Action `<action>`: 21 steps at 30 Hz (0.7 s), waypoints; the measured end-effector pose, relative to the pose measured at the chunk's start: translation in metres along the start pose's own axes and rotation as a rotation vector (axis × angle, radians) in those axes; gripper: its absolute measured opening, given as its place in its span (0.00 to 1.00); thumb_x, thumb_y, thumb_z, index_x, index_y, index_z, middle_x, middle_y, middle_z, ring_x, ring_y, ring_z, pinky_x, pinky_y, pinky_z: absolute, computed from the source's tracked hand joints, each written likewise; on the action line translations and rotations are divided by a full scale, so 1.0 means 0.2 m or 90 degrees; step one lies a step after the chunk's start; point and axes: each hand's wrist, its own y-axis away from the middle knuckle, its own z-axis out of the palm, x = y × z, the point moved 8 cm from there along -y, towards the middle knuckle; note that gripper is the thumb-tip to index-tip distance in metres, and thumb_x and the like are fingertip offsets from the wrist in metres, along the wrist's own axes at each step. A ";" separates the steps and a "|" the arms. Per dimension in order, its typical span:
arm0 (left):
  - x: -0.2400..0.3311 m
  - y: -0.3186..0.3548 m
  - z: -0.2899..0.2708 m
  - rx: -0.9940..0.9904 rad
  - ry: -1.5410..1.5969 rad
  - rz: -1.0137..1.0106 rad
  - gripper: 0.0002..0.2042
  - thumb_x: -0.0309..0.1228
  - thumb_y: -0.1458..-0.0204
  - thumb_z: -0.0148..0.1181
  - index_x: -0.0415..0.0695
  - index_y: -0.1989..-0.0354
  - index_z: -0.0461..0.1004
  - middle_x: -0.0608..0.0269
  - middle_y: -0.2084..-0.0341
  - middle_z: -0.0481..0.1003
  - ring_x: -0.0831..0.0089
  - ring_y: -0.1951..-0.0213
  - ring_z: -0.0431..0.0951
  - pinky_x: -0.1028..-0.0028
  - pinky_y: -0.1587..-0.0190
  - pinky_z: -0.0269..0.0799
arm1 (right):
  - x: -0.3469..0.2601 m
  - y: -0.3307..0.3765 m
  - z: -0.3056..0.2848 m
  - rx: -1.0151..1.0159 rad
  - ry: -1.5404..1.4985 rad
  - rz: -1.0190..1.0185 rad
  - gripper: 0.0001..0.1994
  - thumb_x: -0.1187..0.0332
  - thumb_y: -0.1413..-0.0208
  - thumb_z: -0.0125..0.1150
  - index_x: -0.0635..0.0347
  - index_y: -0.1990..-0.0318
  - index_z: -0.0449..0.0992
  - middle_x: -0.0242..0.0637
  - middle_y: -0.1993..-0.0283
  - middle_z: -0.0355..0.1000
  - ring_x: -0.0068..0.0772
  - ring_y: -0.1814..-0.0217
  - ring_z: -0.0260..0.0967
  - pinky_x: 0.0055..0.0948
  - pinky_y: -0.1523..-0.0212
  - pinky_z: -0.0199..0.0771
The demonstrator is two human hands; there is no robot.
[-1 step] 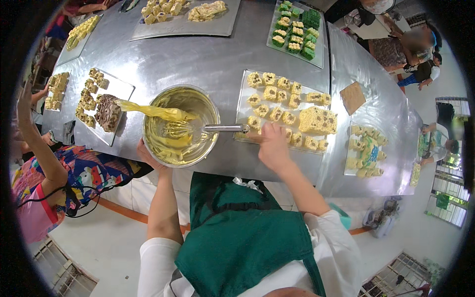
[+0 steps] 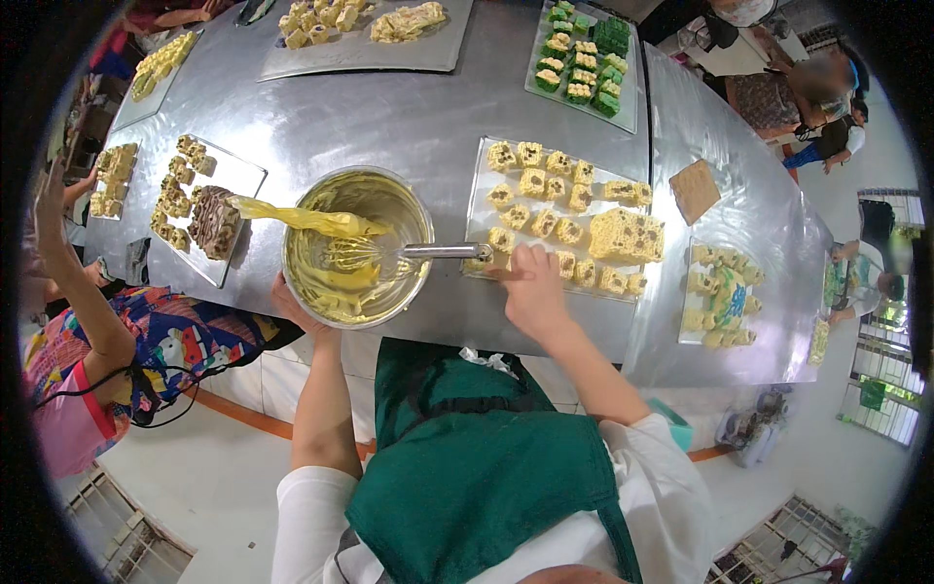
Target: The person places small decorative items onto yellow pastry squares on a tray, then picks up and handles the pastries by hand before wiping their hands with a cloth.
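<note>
My left hand (image 2: 304, 310) is wrapped against the near left side of a steel mixing bowl (image 2: 424, 209), holding it. Yellow cream coats the bowl's inside. A balloon whisk (image 2: 443, 251) rests in it, handle over the right rim. Across the left rim lies a cream-smeared yellow piping bag (image 2: 302, 216), its narrow end inside the bowl. My right hand (image 2: 533, 290) is closed at the near left corner of a tray (image 2: 479, 204) of small cream-topped cakes (image 2: 543, 222); its fingertips are partly hidden, so what they pinch is unclear. A larger cream-covered cake (image 2: 626, 237) sits on that tray.
Left of the bowl stands a tray with small cakes and a brown-swirled cake (image 2: 212, 223). Green cakes (image 2: 582, 73) are at the far right, a decorated cake tray (image 2: 722, 297) and square brown board (image 2: 694, 193) at right. A person in a patterned apron (image 2: 175, 336) stands left.
</note>
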 end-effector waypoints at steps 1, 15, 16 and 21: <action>-0.06 0.03 0.02 -0.005 -0.001 -0.023 0.25 0.34 0.60 0.67 0.41 0.53 0.65 0.57 0.59 0.66 0.56 0.54 0.66 0.60 0.53 0.62 | -0.02 0.02 0.02 0.008 -0.007 -0.009 0.18 0.76 0.61 0.55 0.47 0.60 0.80 0.36 0.63 0.61 0.40 0.54 0.58 0.39 0.55 0.56; -0.05 0.04 0.01 -0.026 0.041 0.004 0.29 0.42 0.55 0.63 0.35 0.49 0.63 0.50 0.56 0.66 0.50 0.52 0.65 0.55 0.51 0.60 | 0.07 0.05 -0.04 0.033 0.019 0.215 0.15 0.73 0.57 0.55 0.49 0.60 0.81 0.39 0.59 0.60 0.41 0.51 0.57 0.42 0.53 0.56; -0.05 0.04 0.01 -0.026 0.039 0.014 0.29 0.42 0.55 0.63 0.35 0.49 0.63 0.50 0.56 0.65 0.50 0.52 0.65 0.55 0.51 0.60 | 0.06 0.06 -0.03 0.041 0.030 0.217 0.14 0.73 0.58 0.56 0.50 0.61 0.81 0.39 0.59 0.60 0.41 0.51 0.57 0.42 0.53 0.56; -0.14 0.06 0.08 -0.078 0.000 -0.047 0.29 0.41 0.56 0.64 0.36 0.50 0.63 0.49 0.56 0.66 0.50 0.51 0.65 0.56 0.51 0.60 | 0.03 0.02 0.00 0.063 0.045 0.247 0.10 0.71 0.58 0.56 0.52 0.68 0.80 0.39 0.58 0.61 0.41 0.50 0.57 0.40 0.53 0.56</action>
